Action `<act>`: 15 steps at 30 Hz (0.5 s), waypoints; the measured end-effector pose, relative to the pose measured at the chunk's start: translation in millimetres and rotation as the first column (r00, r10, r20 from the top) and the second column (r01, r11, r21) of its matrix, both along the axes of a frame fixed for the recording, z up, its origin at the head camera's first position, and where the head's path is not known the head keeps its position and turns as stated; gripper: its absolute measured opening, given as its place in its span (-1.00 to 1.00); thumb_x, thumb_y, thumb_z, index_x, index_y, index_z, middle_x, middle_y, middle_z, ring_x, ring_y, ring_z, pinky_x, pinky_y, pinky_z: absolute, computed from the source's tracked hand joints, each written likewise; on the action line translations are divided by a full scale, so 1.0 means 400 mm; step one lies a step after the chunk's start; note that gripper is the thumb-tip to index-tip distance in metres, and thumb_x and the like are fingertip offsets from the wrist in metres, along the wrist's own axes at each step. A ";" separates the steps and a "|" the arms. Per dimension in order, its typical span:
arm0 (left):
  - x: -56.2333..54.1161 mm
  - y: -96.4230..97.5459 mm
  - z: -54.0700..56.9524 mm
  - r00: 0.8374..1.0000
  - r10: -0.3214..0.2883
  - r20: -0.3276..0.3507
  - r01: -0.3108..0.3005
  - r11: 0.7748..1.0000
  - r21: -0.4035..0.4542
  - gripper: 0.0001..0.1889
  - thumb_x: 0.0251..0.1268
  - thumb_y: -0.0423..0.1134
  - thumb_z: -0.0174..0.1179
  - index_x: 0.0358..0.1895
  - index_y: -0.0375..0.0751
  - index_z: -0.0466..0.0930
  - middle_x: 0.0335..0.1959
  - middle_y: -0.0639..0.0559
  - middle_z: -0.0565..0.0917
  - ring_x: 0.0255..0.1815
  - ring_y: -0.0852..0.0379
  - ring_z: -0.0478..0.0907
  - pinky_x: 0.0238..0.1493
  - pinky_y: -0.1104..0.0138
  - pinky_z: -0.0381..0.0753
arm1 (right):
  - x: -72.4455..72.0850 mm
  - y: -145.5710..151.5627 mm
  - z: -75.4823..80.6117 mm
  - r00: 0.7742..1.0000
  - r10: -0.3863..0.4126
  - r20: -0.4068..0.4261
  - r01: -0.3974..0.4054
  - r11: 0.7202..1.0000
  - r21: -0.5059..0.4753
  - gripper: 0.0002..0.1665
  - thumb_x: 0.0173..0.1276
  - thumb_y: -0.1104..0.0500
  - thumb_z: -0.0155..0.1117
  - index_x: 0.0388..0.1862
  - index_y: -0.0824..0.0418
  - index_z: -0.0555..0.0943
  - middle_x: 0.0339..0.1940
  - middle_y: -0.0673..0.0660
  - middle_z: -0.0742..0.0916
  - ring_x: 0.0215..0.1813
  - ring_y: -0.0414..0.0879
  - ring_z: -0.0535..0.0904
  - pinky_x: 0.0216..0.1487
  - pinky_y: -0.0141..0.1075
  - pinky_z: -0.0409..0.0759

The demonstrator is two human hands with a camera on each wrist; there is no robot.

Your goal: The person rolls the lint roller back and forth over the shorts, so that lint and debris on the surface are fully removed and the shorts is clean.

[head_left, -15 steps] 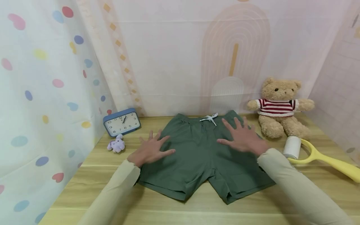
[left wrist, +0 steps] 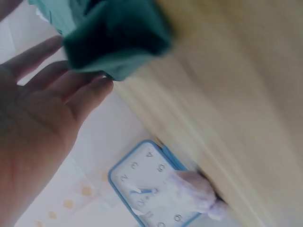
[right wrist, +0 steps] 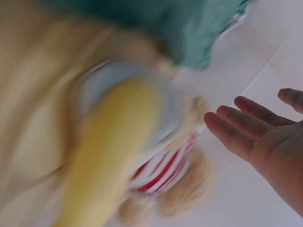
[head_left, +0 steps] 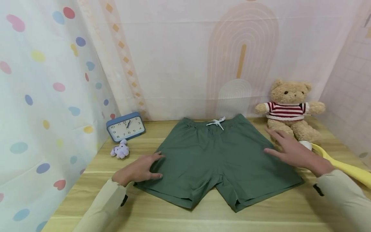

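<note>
Dark green shorts (head_left: 208, 161) lie spread flat, waistband to the back, with a white drawstring bow (head_left: 216, 122) at the middle. At the outer edge of the shorts' left leg is my left hand (head_left: 139, 169), fingers extended and loosely bent. The left wrist view has its fingertips at the green cloth (left wrist: 113, 42); no grip on it shows. My right hand (head_left: 297, 154) hovers by the opposite edge, fingers straight, nothing held. In the right wrist view that hand (right wrist: 265, 132) appears apart from the cloth.
A blue-framed clock (head_left: 126, 127) and a small lilac plush toy (head_left: 120, 150) are at the left. A teddy bear (head_left: 287, 111) in a striped top sits back right, near a yellow-handled lint roller (head_left: 347, 167). Curtains stand behind the wooden table (head_left: 162, 219).
Both hands have moved outward from over the shorts, left hand to the left and nearer, right hand to the right. The shorts' right leg now shows uncovered, and the right hand partly hides the roller.
</note>
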State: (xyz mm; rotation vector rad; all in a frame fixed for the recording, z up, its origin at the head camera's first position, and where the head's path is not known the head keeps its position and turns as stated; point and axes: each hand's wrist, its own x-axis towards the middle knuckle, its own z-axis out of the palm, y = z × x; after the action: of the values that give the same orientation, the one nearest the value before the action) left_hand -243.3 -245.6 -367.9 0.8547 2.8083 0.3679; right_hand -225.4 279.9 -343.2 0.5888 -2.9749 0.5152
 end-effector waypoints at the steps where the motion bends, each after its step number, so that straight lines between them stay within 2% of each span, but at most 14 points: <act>1: 0.004 -0.003 -0.002 0.999 0.010 0.032 -0.010 1.000 -0.005 -0.22 0.29 -0.02 0.37 0.46 -0.35 0.32 0.51 -0.48 0.25 0.48 -0.43 0.29 0.43 -0.21 0.38 | 0.007 0.024 -0.007 1.000 -0.012 -0.016 0.012 1.000 0.010 -0.01 0.48 -0.19 0.20 0.64 0.25 0.05 0.46 0.58 0.31 0.27 0.50 0.45 0.14 0.41 0.46; 3: 0.009 -0.008 -0.006 0.997 0.021 0.074 -0.020 1.000 -0.008 -0.17 0.25 0.01 0.39 0.47 -0.38 0.30 0.53 -0.48 0.22 0.50 -0.44 0.25 0.45 -0.21 0.35 | 0.019 0.071 -0.021 0.999 -0.035 -0.041 0.036 0.999 0.022 0.01 0.45 -0.16 0.25 0.62 0.30 0.07 0.41 0.61 0.35 0.21 0.51 0.48 0.09 0.41 0.48; 7: 0.016 -0.015 -0.012 0.993 0.037 0.113 -0.037 0.999 -0.003 -0.11 0.21 0.04 0.42 0.48 -0.40 0.27 0.55 -0.46 0.18 0.53 -0.46 0.19 0.47 -0.22 0.31 | 0.038 0.160 -0.043 0.994 -0.094 -0.058 0.096 0.995 0.025 0.04 0.40 -0.12 0.33 0.57 0.42 0.10 0.33 0.67 0.37 0.10 0.54 0.50 -0.01 0.39 0.53; 8: 0.017 -0.016 -0.013 0.992 0.039 0.118 -0.039 0.999 -0.001 -0.10 0.21 0.04 0.42 0.49 -0.40 0.26 0.55 -0.46 0.17 0.53 -0.46 0.19 0.47 -0.22 0.30 | 0.042 0.179 -0.047 0.992 -0.114 -0.053 0.116 0.993 0.028 0.06 0.38 -0.12 0.35 0.56 0.45 0.10 0.33 0.69 0.36 0.19 0.61 0.40 0.00 0.43 0.50; 13: 0.016 -0.020 -0.013 0.990 0.043 0.136 -0.044 0.999 0.008 -0.08 0.20 0.04 0.43 0.50 -0.39 0.23 0.57 -0.45 0.14 0.54 -0.46 0.17 0.47 -0.23 0.29 | 0.061 0.250 -0.067 0.978 -0.205 -0.028 0.206 0.977 0.058 0.16 0.34 -0.18 0.37 0.55 0.52 0.05 0.29 0.78 0.31 0.17 0.70 0.33 0.00 0.52 0.43; 15: 0.015 -0.021 -0.013 0.989 0.042 0.143 -0.044 0.999 0.013 -0.08 0.20 0.04 0.43 0.51 -0.39 0.23 0.57 -0.45 0.14 0.54 -0.46 0.16 0.48 -0.23 0.28 | 0.068 0.270 -0.073 0.976 -0.213 -0.046 0.216 0.974 0.064 0.16 0.32 -0.18 0.39 0.54 0.51 0.07 0.29 0.78 0.33 0.16 0.70 0.33 0.00 0.54 0.41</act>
State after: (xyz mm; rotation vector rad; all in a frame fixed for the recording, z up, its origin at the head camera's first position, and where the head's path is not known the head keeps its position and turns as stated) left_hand -237.2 -253.9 -372.9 0.7406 2.6987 0.4402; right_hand -198.3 387.8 -372.5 0.2717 -2.9791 0.3808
